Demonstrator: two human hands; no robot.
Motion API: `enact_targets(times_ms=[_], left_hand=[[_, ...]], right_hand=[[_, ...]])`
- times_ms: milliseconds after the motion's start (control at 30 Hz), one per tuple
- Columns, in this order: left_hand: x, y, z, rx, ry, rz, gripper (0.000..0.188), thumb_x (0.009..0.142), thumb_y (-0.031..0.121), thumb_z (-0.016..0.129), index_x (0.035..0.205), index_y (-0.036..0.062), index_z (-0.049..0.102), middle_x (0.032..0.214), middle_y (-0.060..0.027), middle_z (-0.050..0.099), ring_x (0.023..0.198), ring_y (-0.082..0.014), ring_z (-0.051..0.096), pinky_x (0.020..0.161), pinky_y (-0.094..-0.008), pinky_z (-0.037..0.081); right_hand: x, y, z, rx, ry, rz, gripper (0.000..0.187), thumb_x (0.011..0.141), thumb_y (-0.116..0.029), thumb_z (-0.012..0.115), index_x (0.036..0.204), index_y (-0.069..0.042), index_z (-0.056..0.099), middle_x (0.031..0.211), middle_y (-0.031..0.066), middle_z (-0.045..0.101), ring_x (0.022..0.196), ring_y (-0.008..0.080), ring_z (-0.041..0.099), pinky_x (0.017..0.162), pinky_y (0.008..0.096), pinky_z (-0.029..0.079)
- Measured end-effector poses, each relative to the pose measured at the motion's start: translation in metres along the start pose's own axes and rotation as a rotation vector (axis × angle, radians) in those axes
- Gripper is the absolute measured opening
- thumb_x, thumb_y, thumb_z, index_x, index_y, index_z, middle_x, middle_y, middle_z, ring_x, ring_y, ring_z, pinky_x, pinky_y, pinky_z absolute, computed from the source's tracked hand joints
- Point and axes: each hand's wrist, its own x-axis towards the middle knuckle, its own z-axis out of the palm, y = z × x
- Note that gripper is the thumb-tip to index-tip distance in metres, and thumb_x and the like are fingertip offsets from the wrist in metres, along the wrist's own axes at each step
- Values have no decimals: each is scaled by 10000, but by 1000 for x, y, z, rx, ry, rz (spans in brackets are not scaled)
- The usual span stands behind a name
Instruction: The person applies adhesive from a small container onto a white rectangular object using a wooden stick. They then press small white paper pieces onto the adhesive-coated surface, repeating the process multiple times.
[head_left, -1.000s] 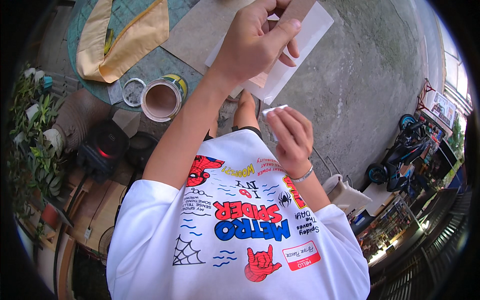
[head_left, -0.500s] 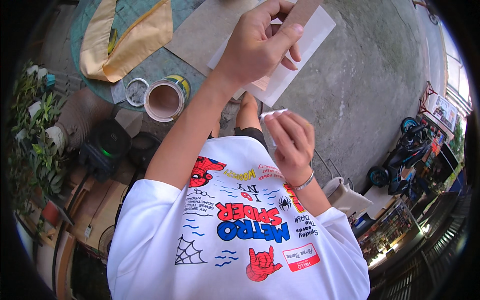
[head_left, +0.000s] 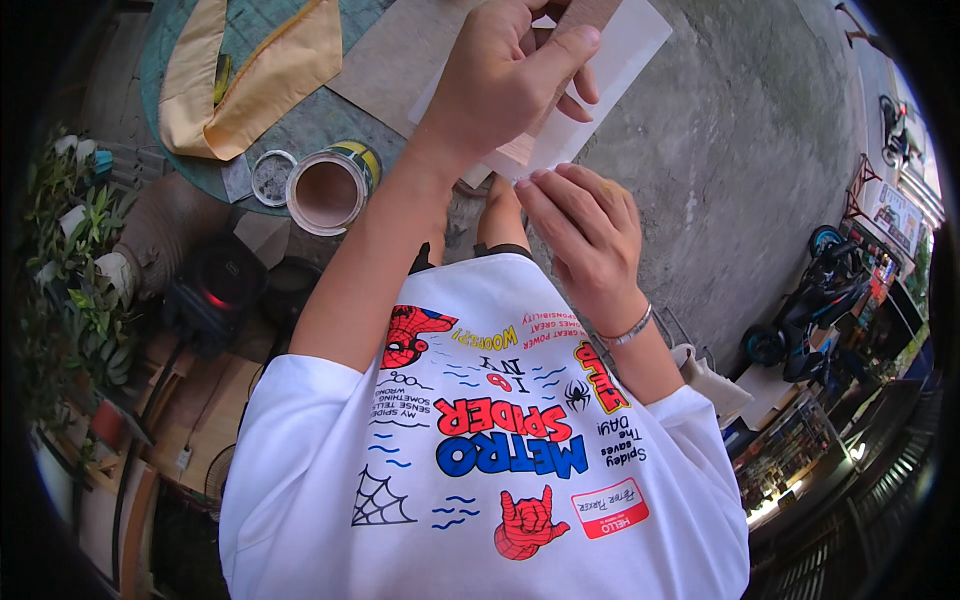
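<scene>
My left hand [head_left: 510,85] is closed around a thin, flat wooden strip [head_left: 518,150] with a light brown face. The strip slants from the upper right down toward my knees, and its upper end runs out of the picture. Behind it lies a white sheet [head_left: 630,60]. Below the strip's lower end, my right hand [head_left: 590,225] is pinched shut near the sheet's lower corner. A sliver of white shows at its fingertips; most of that small white piece is hidden by the fingers.
On the round green table [head_left: 290,115] are an open can [head_left: 328,192] of brownish contents, its lid [head_left: 272,178], a yellow-tan cloth [head_left: 270,90] and a grey-brown board [head_left: 400,60]. A black device [head_left: 220,285] and plants [head_left: 75,260] stand left. A motorcycle [head_left: 815,300] is far right.
My right hand has moved up toward the strip's lower end, and the white piece in its fingers shows less. My left hand still grips the strip, shifted slightly upward.
</scene>
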Motion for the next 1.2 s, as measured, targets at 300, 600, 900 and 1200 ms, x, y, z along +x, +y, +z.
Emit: enact_targets(times_ms=[300, 600, 900, 1200], left_hand=[[-1, 3, 3, 17, 13, 17, 288, 1045, 127, 578, 1280, -34, 543, 860, -53, 647, 697, -88, 641, 606, -246, 582], [-1, 2, 3, -8, -8, -25, 311, 1051, 130, 573, 1309, -38, 529, 861, -59, 655, 709, -93, 646, 611, -259, 597], [-1, 5, 3, 3, 0, -33, 332, 1051, 133, 574, 1326, -45, 515, 871, -61, 655, 729, -96, 653, 615, -264, 602], [-1, 5, 5, 19, -2, -18, 323, 1050, 133, 570, 1316, -45, 521, 875, -62, 653, 731, -98, 650, 616, -261, 599]], right_hand=[[-12, 8, -6, 30, -14, -30, 351, 766, -139, 723, 1112, -90, 753, 1152, 24, 686, 1100, 222, 663, 822, 350, 534], [-9, 11, 1, 78, 52, -25, 367, 743, -95, 742, 1108, -68, 758, 1157, 62, 688, 1104, 244, 663, 849, 381, 554], [8, -13, 4, 7, 21, 223, 389, 736, -43, 715, 1123, -10, 705, 1079, 80, 647, 1007, 265, 646, 819, 377, 531], [-8, -30, 0, 60, -29, 170, 409, 724, -46, 726, 1133, -28, 727, 1093, 70, 668, 1027, 247, 655, 823, 374, 532]])
